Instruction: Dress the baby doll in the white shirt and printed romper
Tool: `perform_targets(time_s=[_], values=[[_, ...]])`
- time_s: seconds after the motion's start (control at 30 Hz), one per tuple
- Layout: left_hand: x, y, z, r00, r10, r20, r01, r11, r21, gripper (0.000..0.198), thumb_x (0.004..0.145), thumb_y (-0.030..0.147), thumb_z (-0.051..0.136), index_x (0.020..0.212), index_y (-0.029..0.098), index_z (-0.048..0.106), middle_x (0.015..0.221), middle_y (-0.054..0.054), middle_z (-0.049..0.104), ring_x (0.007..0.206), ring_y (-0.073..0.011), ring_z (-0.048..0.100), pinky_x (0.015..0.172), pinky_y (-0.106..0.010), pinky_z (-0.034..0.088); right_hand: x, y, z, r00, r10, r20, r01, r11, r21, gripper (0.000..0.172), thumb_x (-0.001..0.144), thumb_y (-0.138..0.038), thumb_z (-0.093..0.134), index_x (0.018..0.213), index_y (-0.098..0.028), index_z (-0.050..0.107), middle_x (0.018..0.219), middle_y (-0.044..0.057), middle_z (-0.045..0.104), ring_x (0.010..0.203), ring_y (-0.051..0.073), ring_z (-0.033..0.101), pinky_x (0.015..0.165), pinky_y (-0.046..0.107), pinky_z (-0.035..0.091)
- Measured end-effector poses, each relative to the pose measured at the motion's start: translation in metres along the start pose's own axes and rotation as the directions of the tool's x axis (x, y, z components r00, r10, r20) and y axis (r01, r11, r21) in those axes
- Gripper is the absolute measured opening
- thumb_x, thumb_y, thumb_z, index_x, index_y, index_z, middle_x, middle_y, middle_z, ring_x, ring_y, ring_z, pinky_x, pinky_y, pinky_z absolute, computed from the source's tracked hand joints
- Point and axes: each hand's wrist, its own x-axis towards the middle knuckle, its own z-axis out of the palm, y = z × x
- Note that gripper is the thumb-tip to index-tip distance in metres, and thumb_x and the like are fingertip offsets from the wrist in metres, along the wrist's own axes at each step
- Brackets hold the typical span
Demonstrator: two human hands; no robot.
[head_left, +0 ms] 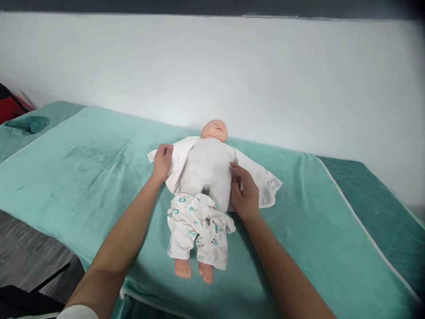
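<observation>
A baby doll (212,170) lies on its back with a bare, pale cloth torso. Its white baby shirt (257,177) is spread open, with a flap and sleeve out to each side. Patterned baby pants (195,221) cover the legs, and both feet stick out below. My left hand (162,162) is closed on the shirt at the sleeve on the left. On the other side of the torso, my right hand (245,190) is curled with thumb and fingers close together at the shirt's inner edge; the cloth between them is mostly hidden.
A green cover (83,173) with white seams lies over the bed under the doll. Behind it rises a white wall (212,66). A red and black object (9,106) stands at the far left. Grey floor (29,248) shows at lower left.
</observation>
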Motion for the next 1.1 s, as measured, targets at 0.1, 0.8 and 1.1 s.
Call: perform_targets(time_s=[0.1,0.8,1.1], values=[[0.012,-0.008,-0.009,0.99,-0.019,-0.14,0.036,0.992,0.123,0.018,0.102,0.036,0.048,0.089,0.024,0.05,0.083,-0.001,0.06,0.08,-0.0181,0.057,0.078,-0.029,0.043,-0.002,0.006,-0.002,1.0,-0.016,0.012,0.017,0.998,-0.063,0.04,0.099,-0.023,0.044,0.135,-0.026,0.062,0.145,0.011,0.065,0.14,0.027,0.058,0.12,0.058,0.045],[-0.03,-0.027,-0.058,0.987,-0.151,-0.052,0.157,0.862,0.482,0.033,0.095,0.053,0.054,0.106,0.023,0.062,0.082,-0.006,0.07,0.078,-0.0249,0.065,0.072,-0.033,0.042,0.046,0.075,-0.014,0.98,0.201,0.002,-0.182,0.893,-0.412,0.052,0.097,-0.036,0.047,0.142,-0.013,0.06,0.148,0.02,0.063,0.138,0.035,0.055,0.119,0.058,0.038],[-0.059,-0.032,-0.073,0.999,-0.033,-0.04,0.041,0.98,0.194,0.043,0.085,0.039,0.068,0.124,0.024,0.06,0.084,0.001,0.058,0.075,-0.0184,0.055,0.074,-0.032,0.045,-0.037,0.017,-0.012,0.965,-0.061,0.255,0.153,0.921,-0.358,0.054,0.09,-0.02,0.056,0.143,-0.016,0.051,0.159,0.018,0.047,0.152,0.034,0.036,0.124,0.055,0.034]])
